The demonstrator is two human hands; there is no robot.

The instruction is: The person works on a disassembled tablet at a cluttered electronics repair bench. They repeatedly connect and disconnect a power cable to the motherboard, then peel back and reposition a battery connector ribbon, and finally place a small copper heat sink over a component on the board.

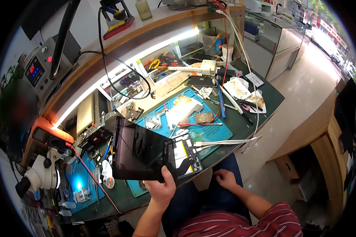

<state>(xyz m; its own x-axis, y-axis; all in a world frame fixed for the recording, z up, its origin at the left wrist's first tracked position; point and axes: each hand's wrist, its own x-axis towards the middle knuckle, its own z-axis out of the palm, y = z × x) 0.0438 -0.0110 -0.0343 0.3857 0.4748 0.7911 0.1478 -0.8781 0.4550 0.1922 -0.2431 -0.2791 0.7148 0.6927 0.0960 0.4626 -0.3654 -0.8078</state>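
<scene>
My left hand [162, 189] is closed on the lower corner of a dark tablet screen panel [136, 152], its thumb over the near edge. The glossy panel is tilted up above the bench. Close on its right lies an opened tablet body [182, 153] with a pale battery and black flex parts showing. The panel covers some of that body, so I cannot tell whether the two are still joined. White cables [225, 142] reach the body's right side. My right hand [225, 179] rests on my thigh, fingers loosely apart, with nothing visible in it.
A blue work mat [213, 132] bears a metal block, small parts and red leads. Screwdrivers and papers [239, 87] lie to the right. On the left stand a microscope [41, 173], an orange meter [51, 132] and a station with a lit display [35, 71]. A black cable loops overhead.
</scene>
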